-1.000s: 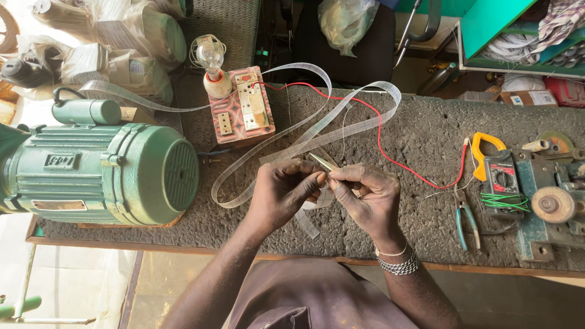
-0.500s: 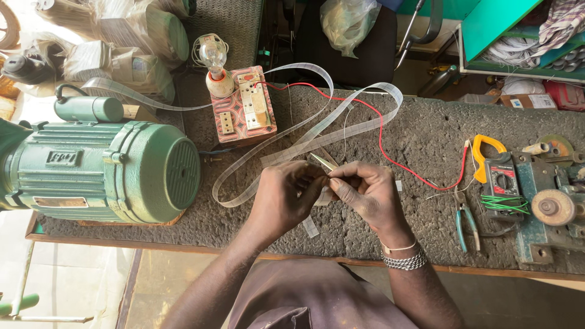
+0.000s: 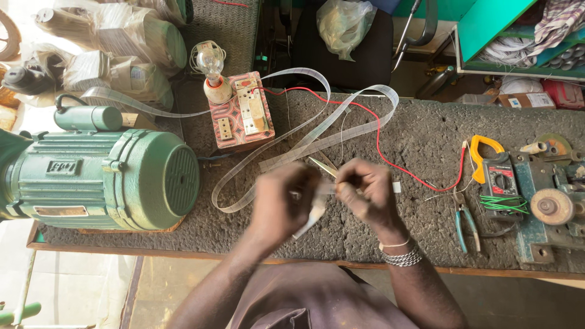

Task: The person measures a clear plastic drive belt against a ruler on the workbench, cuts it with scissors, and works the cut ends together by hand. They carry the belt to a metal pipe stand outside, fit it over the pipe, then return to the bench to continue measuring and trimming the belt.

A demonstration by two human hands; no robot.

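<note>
Both hands are held together above the counter (image 3: 426, 140), blurred. A short strip of translucent tape (image 3: 317, 210) is pinched between the left hand (image 3: 283, 204) and the right hand (image 3: 365, 195), fingers closed on it; the exact grip cannot be told through the blur. A long loop of the same ribbed tape (image 3: 341, 131) is seen just beyond the hands. A green electric motor (image 3: 103, 176) lies well to the left of the left hand. A patterned socket board with a bulb (image 3: 241, 113) stands beyond the left hand. Pliers (image 3: 466, 222) and a clamp meter (image 3: 496, 173) lie to the right of the right hand, apart.
</note>
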